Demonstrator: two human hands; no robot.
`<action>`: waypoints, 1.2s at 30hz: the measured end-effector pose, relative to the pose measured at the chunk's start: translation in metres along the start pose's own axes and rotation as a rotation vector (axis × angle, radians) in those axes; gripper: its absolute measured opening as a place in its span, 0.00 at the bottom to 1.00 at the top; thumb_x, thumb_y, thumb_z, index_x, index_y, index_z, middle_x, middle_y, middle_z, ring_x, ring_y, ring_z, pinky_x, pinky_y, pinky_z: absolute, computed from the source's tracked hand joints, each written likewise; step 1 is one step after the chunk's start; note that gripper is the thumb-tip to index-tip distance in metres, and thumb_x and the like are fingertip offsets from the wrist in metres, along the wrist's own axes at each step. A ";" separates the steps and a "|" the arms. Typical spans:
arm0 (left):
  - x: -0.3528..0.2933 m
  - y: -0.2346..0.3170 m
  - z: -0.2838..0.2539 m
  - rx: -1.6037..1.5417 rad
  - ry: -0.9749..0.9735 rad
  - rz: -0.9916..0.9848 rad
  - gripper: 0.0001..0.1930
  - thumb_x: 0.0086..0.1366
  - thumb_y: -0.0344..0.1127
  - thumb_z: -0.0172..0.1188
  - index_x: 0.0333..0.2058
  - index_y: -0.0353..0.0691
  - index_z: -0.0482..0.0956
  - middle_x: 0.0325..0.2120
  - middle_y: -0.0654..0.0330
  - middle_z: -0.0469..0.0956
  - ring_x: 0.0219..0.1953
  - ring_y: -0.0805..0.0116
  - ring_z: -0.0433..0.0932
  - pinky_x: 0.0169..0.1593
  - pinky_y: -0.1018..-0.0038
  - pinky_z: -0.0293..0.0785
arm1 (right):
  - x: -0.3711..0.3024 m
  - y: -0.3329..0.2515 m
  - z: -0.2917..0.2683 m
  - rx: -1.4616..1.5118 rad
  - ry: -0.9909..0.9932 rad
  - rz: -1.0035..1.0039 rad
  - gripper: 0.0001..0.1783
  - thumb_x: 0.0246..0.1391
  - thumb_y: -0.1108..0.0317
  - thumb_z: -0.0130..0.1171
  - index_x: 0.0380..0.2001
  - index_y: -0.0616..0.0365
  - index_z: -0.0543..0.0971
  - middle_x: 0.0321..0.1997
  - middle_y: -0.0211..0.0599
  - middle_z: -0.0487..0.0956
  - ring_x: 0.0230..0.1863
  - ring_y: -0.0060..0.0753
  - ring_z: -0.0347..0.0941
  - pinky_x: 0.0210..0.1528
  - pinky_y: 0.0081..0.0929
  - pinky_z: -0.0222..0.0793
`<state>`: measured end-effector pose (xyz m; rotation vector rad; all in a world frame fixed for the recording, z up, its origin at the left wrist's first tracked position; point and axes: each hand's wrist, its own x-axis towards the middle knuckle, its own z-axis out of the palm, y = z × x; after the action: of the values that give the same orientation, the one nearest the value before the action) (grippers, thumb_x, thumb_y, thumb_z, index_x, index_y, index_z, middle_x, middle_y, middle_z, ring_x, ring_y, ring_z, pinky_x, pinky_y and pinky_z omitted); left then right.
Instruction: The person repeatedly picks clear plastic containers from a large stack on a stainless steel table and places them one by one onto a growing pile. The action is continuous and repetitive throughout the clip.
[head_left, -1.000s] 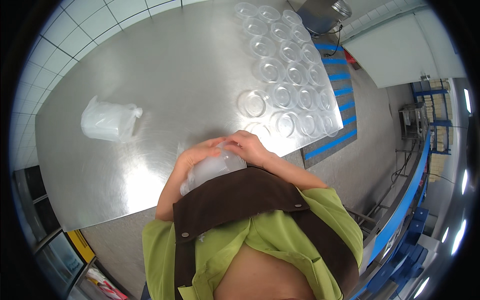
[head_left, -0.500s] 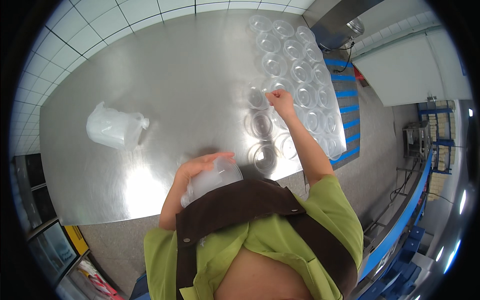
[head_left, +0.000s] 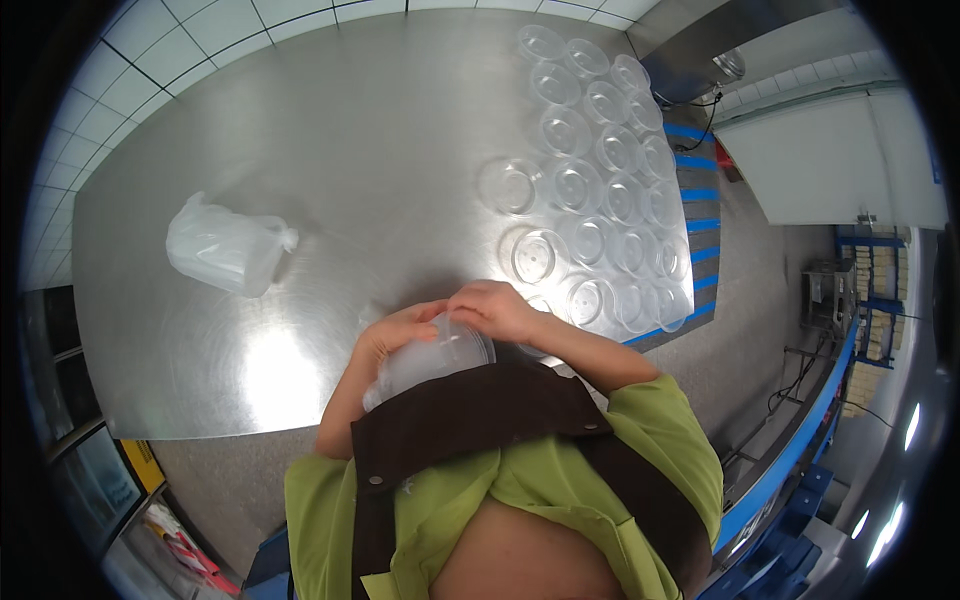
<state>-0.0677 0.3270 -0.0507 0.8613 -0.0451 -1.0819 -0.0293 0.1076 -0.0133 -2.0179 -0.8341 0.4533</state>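
Note:
A stack of clear plastic bowls (head_left: 415, 365), in a plastic sleeve, lies on its side against my apron at the table's near edge. My left hand (head_left: 400, 328) is wrapped over the top of this stack and holds it. My right hand (head_left: 495, 310) pinches at the rim of the end bowl, its fingertips close to those of my left hand. Single clear bowls stand in rows at the right of the table; one bowl (head_left: 512, 187) sits at the left end of its row. My right forearm partly hides the nearest bowls.
A steel table (head_left: 370, 130) spreads before me. On its left lies a knotted white plastic bag (head_left: 225, 248) with a bulky content. White tiled wall (head_left: 290, 15) borders the far side. Beyond the right edge are a blue-striped mat (head_left: 697, 190) and a white door-like panel (head_left: 830, 160).
My right hand has left a bowl in the row on the table and come back left to the stack's end. My left hand keeps its hold on the stack.

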 end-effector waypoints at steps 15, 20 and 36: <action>0.002 0.004 -0.006 -0.102 -0.140 0.049 0.44 0.49 0.50 0.67 0.60 0.35 0.59 0.55 0.54 0.67 0.58 0.63 0.64 0.62 0.69 0.55 | 0.108 0.132 -0.146 -0.516 0.572 0.636 0.16 0.48 0.60 0.61 0.32 0.63 0.79 0.27 0.44 0.79 0.26 0.36 0.75 0.31 0.29 0.70; 0.007 -0.003 -0.009 -0.190 -0.161 0.073 0.44 0.48 0.46 0.67 0.61 0.35 0.58 0.53 0.55 0.68 0.56 0.65 0.66 0.61 0.70 0.57 | 0.056 0.036 -0.071 0.079 0.031 0.354 0.17 0.48 0.60 0.61 0.38 0.60 0.77 0.35 0.43 0.78 0.38 0.39 0.76 0.38 0.31 0.72; 0.011 -0.009 -0.024 -0.106 -0.150 0.095 0.41 0.52 0.56 0.63 0.57 0.34 0.64 0.54 0.53 0.68 0.57 0.63 0.65 0.62 0.68 0.56 | 0.156 0.111 -0.166 -0.042 0.612 0.444 0.11 0.50 0.65 0.60 0.32 0.62 0.78 0.24 0.33 0.79 0.24 0.21 0.73 0.29 0.22 0.69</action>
<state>-0.0593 0.3309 -0.0768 0.6755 -0.1513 -1.0484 0.2220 0.0763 -0.0161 -2.2008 -0.0202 0.0385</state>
